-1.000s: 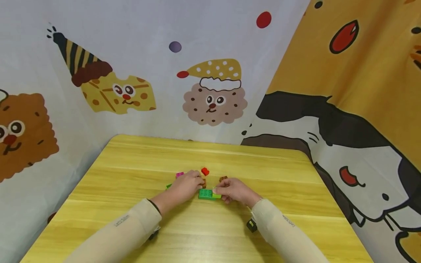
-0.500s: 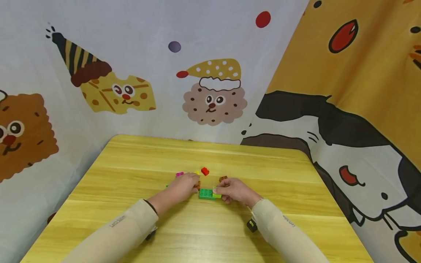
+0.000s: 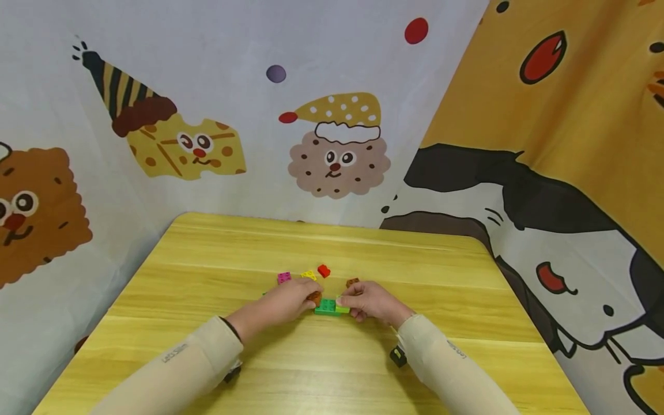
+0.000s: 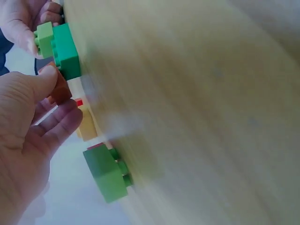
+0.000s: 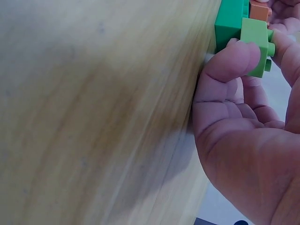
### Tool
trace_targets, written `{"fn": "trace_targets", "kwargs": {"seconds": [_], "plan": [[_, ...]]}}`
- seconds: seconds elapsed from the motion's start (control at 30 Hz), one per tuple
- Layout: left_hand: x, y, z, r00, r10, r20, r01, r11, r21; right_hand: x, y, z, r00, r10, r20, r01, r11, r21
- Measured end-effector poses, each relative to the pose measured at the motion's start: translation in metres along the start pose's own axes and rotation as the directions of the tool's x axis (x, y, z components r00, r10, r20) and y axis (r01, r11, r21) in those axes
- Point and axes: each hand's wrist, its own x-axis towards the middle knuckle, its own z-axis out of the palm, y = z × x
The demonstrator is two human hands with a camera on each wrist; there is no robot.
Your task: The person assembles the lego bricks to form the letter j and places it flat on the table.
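Observation:
My left hand point(image 3: 292, 297) pinches a brown toy building brick point(image 4: 62, 89) between thumb and fingers. It holds that brick right at the left end of a longer dark green brick point(image 3: 326, 306), overlapping it in the head view. At the other end, my right hand point(image 3: 374, 301) pinches a lime green brick point(image 5: 255, 35) between thumb and forefinger. The lime brick sits on the studded top of the dark green one, studs facing up. In the right wrist view, part of the lime brick's lower edge is hidden by a fingertip.
Beyond the hands on the wooden table point(image 3: 415, 259) lie a red brick point(image 3: 324, 271), a yellow brick point(image 3: 309, 275), a pink brick point(image 3: 283, 278) and a second brown brick point(image 3: 353, 282). Another green brick point(image 4: 107, 173) stands beside the left hand, mostly hidden in the head view.
My left hand has shifted left and nearer with the brown brick, now over the dark green brick's left end. The yellow brick has come into sight. My right hand stays put.

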Motion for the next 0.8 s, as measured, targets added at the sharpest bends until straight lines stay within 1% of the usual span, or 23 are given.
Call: {"fn": "trace_targets", "kwargs": {"seconds": [0.1, 0.17, 0.3, 0.43, 0.57, 0.7, 0.8], "plan": [[0.0, 0.004, 0.0, 1.0, 0.018, 0.004, -0.018, 1.0, 0.021, 0.0, 0.001, 0.0, 1.0, -0.003, 0.0, 0.003, 1.0, 0.0], [0.001, 0.008, 0.0, 1.0, 0.017, 0.004, -0.017, 1.0, 0.014, 0.0, 0.001, 0.0, 1.0, -0.001, -0.001, 0.001, 1.0, 0.004], [0.004, 0.013, 0.003, 0.999, 0.013, 0.029, -0.013, 1.0, 0.005, 0.0, 0.002, 0.001, 1.0, 0.008, -0.005, -0.008, 1.0, 0.006], [0.006, 0.013, 0.003, 0.999, 0.007, 0.049, -0.007, 1.0, 0.004, 0.0, 0.003, 0.002, 1.0, 0.007, -0.008, -0.007, 1.0, 0.0], [0.007, 0.013, 0.002, 0.998, 0.011, 0.068, -0.012, 1.0, 0.026, 0.0, 0.002, 0.002, 1.0, 0.004, -0.005, -0.004, 1.0, -0.005], [0.007, 0.014, 0.0, 0.997, -0.019, 0.08, 0.016, 0.999, 0.042, -0.001, 0.001, 0.002, 1.0, 0.003, -0.007, -0.003, 1.0, -0.014], [0.007, 0.015, 0.0, 0.996, -0.042, 0.078, 0.04, 0.999, 0.031, -0.002, 0.0, 0.001, 1.0, 0.002, -0.012, -0.002, 1.0, -0.017]]}}
